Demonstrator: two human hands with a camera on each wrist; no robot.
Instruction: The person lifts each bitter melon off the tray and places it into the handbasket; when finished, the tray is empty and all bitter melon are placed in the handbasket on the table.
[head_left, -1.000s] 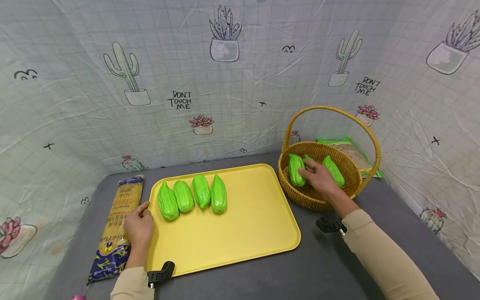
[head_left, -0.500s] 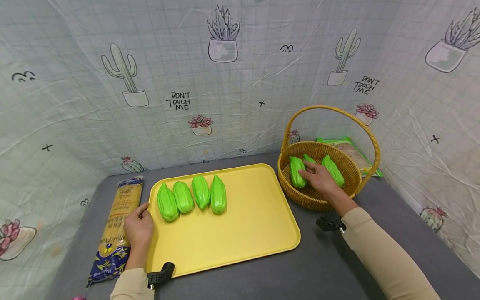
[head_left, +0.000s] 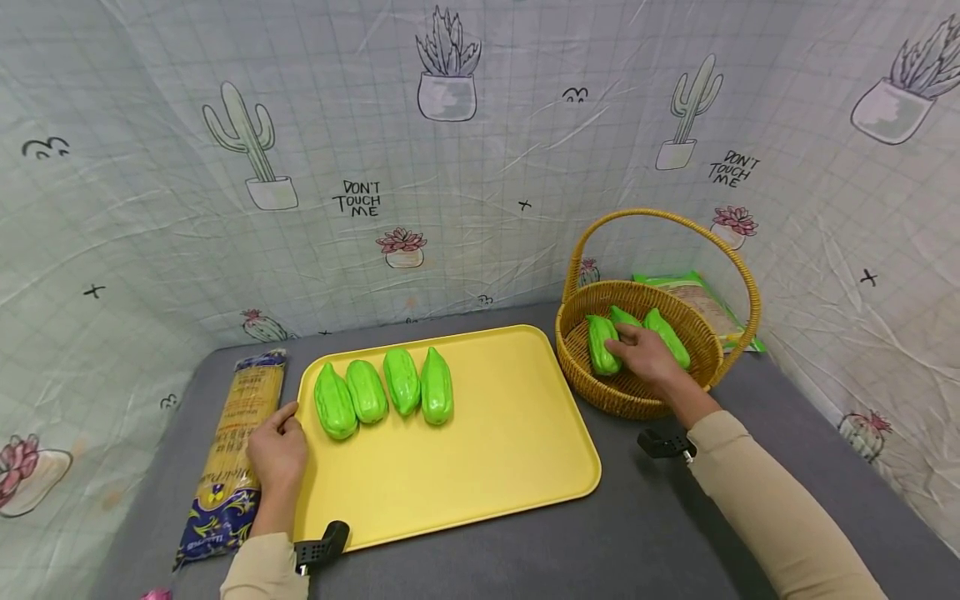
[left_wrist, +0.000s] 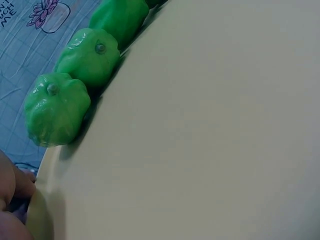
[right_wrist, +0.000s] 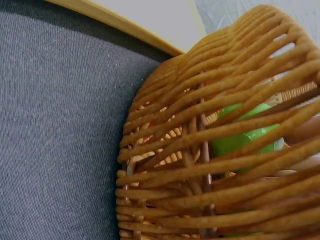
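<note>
My right hand reaches into the wicker basket, its thumb and fingers gripping the right side of a glossy green papaya. Two more papayas lie in the basket, one partly hidden behind the hand and one to its right. Through the weave in the right wrist view, green skin shows. My left hand rests at the left rim of the yellow tray, loosely curled fingers touching its outer edge. Several papayas lie in a row on the tray's back left.
A pack of spaghetti lies left of the tray, partly under the left wrist. Behind the basket is a green-edged bag. The basket's tall handle arches over it. A patterned cloth hangs behind the grey table.
In the basket, the gripped papaya has shifted slightly right and toward the front, along with my right hand. More of the papaya behind it shows. The left hand stays at the tray.
</note>
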